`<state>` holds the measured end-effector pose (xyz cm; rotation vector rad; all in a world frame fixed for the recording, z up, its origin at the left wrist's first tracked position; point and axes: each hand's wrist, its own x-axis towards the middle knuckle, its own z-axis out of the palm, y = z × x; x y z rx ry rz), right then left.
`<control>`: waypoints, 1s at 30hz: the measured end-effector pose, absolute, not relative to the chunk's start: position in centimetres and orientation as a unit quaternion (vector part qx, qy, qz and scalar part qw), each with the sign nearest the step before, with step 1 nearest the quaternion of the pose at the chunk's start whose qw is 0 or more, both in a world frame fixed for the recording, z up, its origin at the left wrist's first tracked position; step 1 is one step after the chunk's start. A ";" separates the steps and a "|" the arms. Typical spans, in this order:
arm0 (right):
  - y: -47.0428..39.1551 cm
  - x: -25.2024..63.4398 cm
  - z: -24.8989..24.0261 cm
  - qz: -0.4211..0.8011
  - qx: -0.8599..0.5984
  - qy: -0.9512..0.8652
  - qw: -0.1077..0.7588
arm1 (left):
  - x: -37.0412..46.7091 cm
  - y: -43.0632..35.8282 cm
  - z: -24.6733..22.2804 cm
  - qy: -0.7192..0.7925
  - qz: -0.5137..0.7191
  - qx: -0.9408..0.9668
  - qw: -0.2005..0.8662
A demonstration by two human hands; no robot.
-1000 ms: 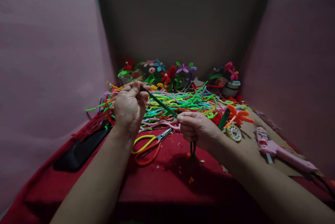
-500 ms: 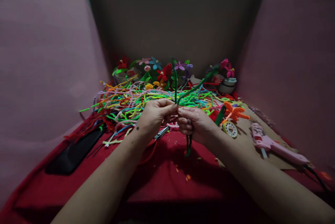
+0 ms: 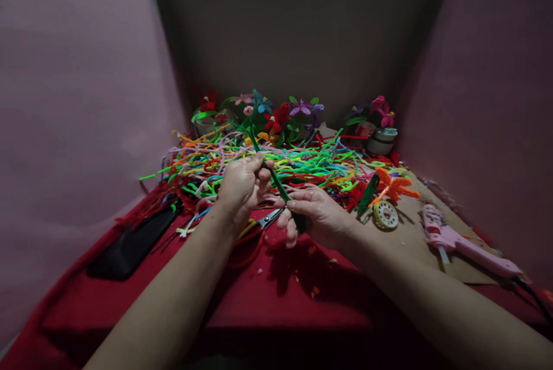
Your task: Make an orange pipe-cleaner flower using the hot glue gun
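Note:
A dark green pipe cleaner runs slantwise between my two hands. My left hand pinches its upper part, and a thin length sticks up beyond the fingers toward the flowers at the back. Lower down, my right hand grips the same pipe cleaner between thumb and fingers; its lower end is mostly hidden there. Scissors lie on the red cloth just below and between the hands. Behind them spreads a heap of many-coloured pipe cleaners.
Pipe-cleaner flowers stand along the back beside a lidded jar. At right, an orange flower, a tape roll and a pink glue gun rest on or by cardboard. A black phone lies left.
My hands have moved apart, the left up and leftward, the right slightly down. The green pipe cleaner's two spread strands now lie together in one slanting line between them.

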<state>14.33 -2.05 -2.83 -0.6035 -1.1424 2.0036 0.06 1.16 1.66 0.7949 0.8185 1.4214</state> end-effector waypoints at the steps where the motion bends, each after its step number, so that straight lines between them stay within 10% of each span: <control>1: -2.1 14.3 -2.9 0.781 -0.240 -0.444 0.368 | -0.1 1.3 1.7 0.352 0.625 0.341 0.607; 20: -2.8 14.8 -3.0 0.752 -0.196 -0.547 0.310 | -1.9 3.2 1.2 0.342 0.634 0.332 0.609; 30: -1.4 14.8 -1.6 0.735 -0.206 -0.453 0.460 | 1.7 0.3 -0.3 0.278 0.491 0.395 0.725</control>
